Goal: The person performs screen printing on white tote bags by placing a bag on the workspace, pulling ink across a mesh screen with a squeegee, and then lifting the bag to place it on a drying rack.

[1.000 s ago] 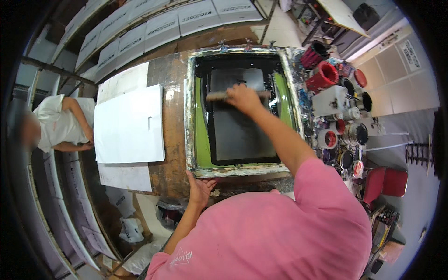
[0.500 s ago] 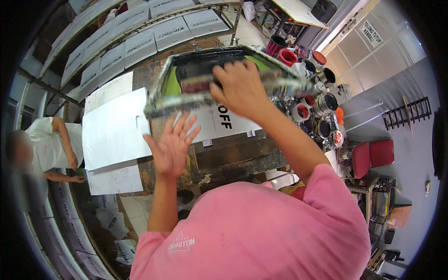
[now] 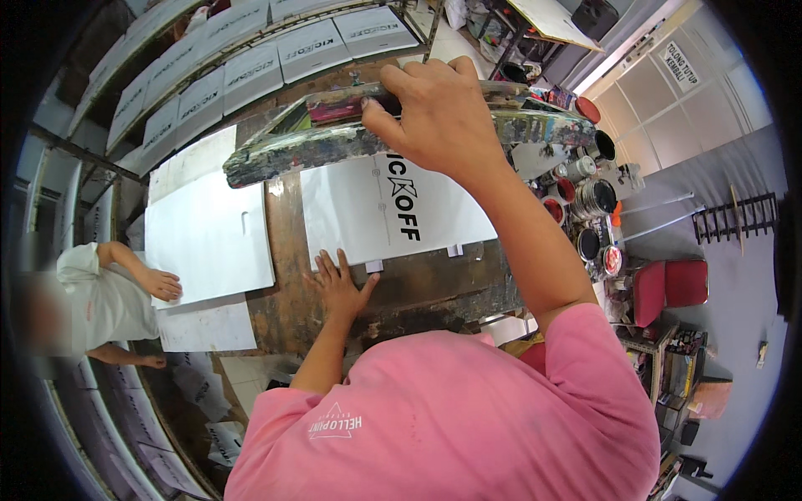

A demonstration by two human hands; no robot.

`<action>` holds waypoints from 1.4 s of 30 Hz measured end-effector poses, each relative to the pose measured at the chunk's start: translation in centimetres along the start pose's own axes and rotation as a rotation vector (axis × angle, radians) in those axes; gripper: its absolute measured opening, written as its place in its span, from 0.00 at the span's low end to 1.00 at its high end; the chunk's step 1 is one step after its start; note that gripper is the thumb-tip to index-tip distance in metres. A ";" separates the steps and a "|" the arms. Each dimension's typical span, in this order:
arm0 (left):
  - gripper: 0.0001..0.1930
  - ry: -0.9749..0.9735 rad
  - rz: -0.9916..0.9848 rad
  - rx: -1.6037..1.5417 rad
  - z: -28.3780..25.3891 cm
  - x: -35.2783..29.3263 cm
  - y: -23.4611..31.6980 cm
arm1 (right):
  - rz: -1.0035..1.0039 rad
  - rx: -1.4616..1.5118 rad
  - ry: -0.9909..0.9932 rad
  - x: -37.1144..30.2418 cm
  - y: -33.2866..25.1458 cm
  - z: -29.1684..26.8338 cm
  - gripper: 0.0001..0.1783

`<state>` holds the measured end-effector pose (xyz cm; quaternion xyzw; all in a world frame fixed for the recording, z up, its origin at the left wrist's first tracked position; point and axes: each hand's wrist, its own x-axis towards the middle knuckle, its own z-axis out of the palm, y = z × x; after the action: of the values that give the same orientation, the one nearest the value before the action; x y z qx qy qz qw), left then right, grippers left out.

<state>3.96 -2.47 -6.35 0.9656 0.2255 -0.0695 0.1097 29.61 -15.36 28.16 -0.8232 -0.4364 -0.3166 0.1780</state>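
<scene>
A flat white sheet (image 3: 351,209) with large black lettering lies on the worn, stained table (image 3: 288,242). My left hand (image 3: 338,288) is open, fingers spread, with its tips at the sheet's near left corner. My right hand (image 3: 443,117) is closed round a squeegee (image 3: 330,102) with a paint-stained reddish handle, at the raised screen-printing frame (image 3: 292,153). The frame is tilted up over the sheet's far part, its near bar crusted with paint. Whether my right fingers also grip the frame is hidden behind the hand.
On the left lies a white flat bag (image 3: 209,238) with a handle slot, a co-worker's hand (image 3: 160,284) at its edge. Paint cans (image 3: 595,199) crowd the table's right end. Racks of printed white pieces (image 3: 313,50) stand behind. Red chairs (image 3: 685,282) are at right.
My right hand has moved up and away with the squeegee, and the frame has tilted up, baring more lettering. My left hand came down to the sheet's corner. The co-worker's hand reached the white bag.
</scene>
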 end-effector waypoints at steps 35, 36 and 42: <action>0.28 0.801 -0.549 -0.430 -4.0 -11.5 -24.6 | 0.045 -0.025 -0.029 1.2 -0.2 0.7 0.24; 0.30 0.799 -0.532 -0.419 -3.8 -11.9 -25.4 | 0.058 -0.030 -0.088 1.3 -0.8 0.1 0.25; 0.41 0.855 -0.939 -0.053 -10.6 -8.2 -17.9 | 0.063 -0.063 -0.038 0.1 -0.7 0.2 0.28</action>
<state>-10.51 12.24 2.14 0.7032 0.6503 0.2873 -0.0086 29.18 -14.75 28.09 -0.8475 -0.4033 -0.3089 0.1537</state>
